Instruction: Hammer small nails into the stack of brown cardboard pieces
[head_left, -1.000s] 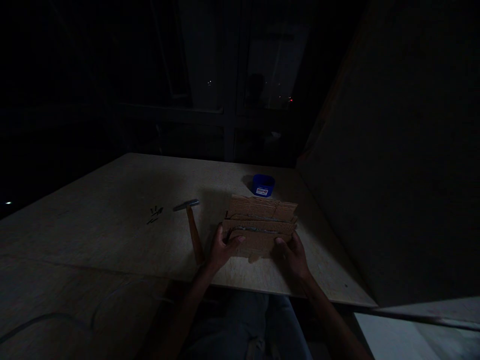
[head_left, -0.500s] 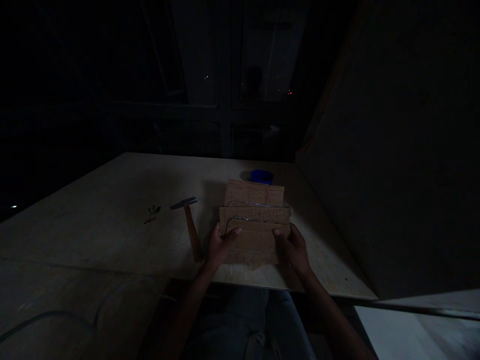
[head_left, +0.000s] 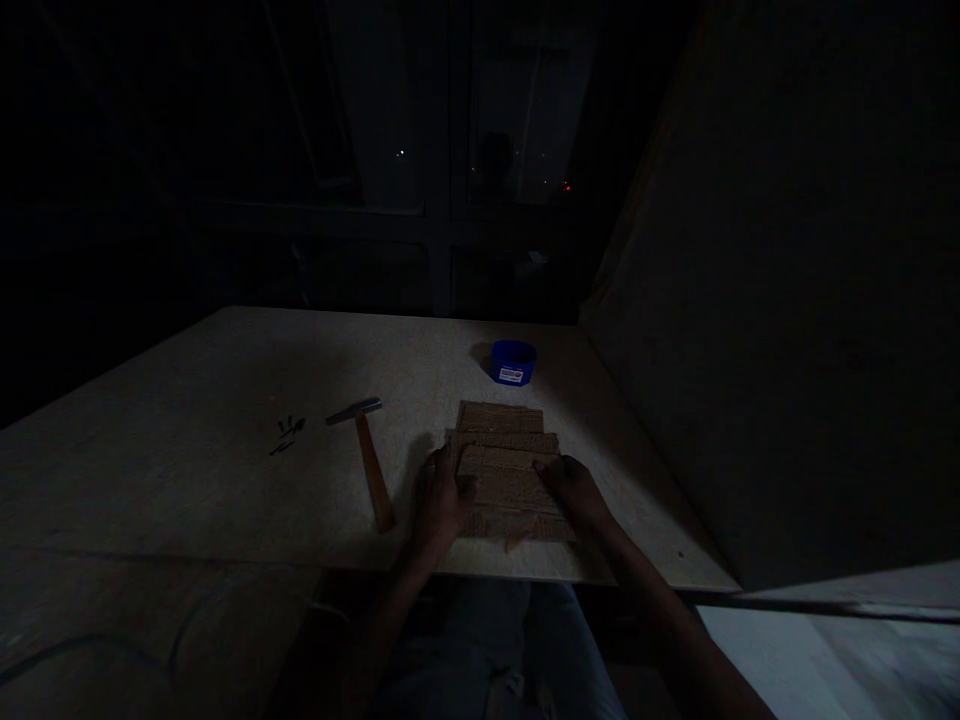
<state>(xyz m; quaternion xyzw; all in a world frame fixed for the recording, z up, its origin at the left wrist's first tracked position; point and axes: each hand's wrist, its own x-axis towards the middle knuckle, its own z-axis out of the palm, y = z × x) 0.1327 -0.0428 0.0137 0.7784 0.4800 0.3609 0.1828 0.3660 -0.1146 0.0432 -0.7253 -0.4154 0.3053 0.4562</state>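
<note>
Several layered pieces of brown cardboard [head_left: 501, 482] are between my hands, low over the front of the table. My left hand [head_left: 442, 500] grips the left edge, its thumb on the upper face. On the opposite side my right hand [head_left: 576, 490] holds the right edge with thumb on top and fingers curled. A ragged strip shows along the cardboard's near edge. A hammer [head_left: 371, 460] with a wooden handle lies to the left of my left hand, its metal head pointing away from me.
Farther left, several small dark nails [head_left: 286, 434] lie loose on the pale wooden table [head_left: 225, 400]. A blue tub [head_left: 514, 362] with a label stands behind the cardboard. A tall dark panel [head_left: 750, 350] borders the right side. A cable [head_left: 180, 630] runs at lower left.
The cardboard has tipped down flatter and lower toward the table, uncovering the blue tub's front and label. Both hands moved with it. The whole view shifted slightly.
</note>
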